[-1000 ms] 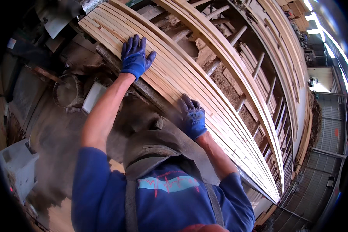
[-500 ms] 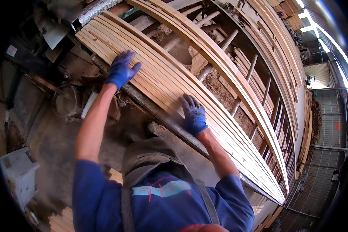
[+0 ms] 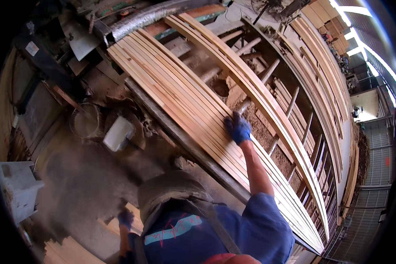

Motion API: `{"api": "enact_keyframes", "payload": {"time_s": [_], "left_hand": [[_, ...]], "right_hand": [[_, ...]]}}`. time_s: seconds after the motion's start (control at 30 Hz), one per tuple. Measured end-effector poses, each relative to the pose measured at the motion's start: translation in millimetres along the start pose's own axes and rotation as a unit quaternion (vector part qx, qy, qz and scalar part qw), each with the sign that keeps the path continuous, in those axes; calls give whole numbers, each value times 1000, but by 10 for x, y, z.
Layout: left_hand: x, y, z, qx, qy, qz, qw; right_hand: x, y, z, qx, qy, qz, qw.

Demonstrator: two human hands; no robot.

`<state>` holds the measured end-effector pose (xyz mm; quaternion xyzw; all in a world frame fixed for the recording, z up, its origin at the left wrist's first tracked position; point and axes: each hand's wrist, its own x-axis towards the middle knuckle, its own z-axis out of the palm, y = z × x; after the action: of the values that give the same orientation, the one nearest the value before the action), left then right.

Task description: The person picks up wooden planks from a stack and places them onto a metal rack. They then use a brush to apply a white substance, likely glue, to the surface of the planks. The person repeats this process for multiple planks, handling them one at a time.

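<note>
Fingers of the gloved right hand (image 3: 237, 128) lie spread and flat on the long wooden slats (image 3: 180, 101), gripping nothing — these rest side by side across the metal frame (image 3: 268, 77). Left hand (image 3: 126, 218) hangs low by the hip; its grasp cannot be told. Seemingly the slats are being evened up — next comes a steady push. Sawdust coats the floor (image 3: 79, 185); more stacked boards (image 3: 325, 75) beyond.

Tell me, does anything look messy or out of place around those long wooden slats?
The slats lie in an even row under the gloved right hand. The mess is sawdust: heaps of it sit among the frame's rungs behind the slats, and more coats the floor.
</note>
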<state>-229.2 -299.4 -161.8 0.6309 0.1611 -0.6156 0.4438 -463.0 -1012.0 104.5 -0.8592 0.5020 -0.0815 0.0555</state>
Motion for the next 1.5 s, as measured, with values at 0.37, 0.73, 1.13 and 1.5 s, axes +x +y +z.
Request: {"api": "enact_keyframes", "payload": {"time_s": [0.37, 0.73, 1.13, 1.5], "left_hand": [[-26, -679, -1499, -265, 8, 86, 960], [-1589, -248, -3041, -148, 350, 233, 895], [-1797, -2427, -2510, -822, 388, 45, 416], [-1518, -3312, -4660, -910, 278, 37, 306]], "right_hand": [[-239, 835, -388, -175, -67, -68, 980], [-1412, -5854, 2520, 81, -520, -380, 760], [-2763, -11176, 3819, -146, -648, -392, 636], [-8242, -13536, 4223, -100, -764, -480, 419]]}}
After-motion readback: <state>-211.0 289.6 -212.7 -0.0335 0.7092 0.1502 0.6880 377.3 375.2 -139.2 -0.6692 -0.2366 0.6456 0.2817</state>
